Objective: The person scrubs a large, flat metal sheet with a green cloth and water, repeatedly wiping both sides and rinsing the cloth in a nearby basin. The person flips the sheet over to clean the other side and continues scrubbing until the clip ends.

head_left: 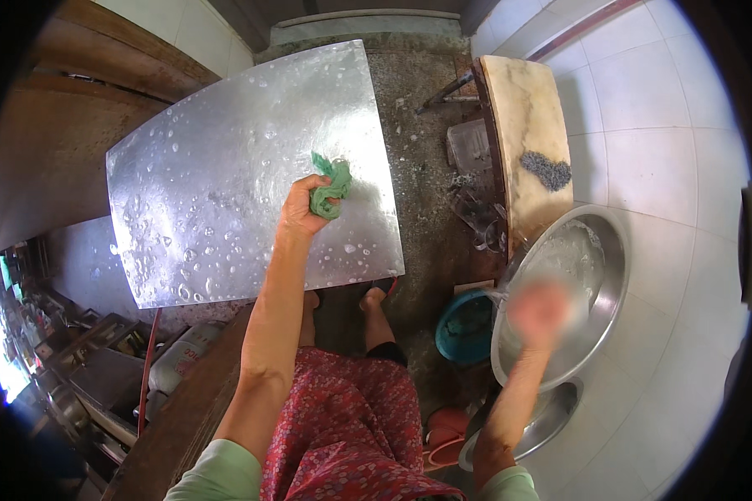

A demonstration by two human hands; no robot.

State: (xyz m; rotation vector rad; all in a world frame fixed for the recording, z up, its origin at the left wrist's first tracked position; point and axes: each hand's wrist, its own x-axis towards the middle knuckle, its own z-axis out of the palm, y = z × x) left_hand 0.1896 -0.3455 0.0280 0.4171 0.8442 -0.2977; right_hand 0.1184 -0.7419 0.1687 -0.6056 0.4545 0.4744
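My left hand (303,206) is closed around a crumpled green cloth (334,182), held at the metal-topped table (234,134) toward its right side. Water drops and suds lie scattered over the shiny tabletop, thickest at its near left. Off to the right, my right hand (543,311) is over a large metal basin (618,259), at its left side. A blur covers that hand, so its fingers cannot be made out. Inside the basin there looks to be foamy water.
Beyond the basin, a pale slab-topped bench (518,100) bears a grey scouring pad (546,169). Lower down are a blue tub (458,334), a second metal basin (551,417) and a red plastic vessel (447,430). A gas cylinder (184,363) stands at the lower left.
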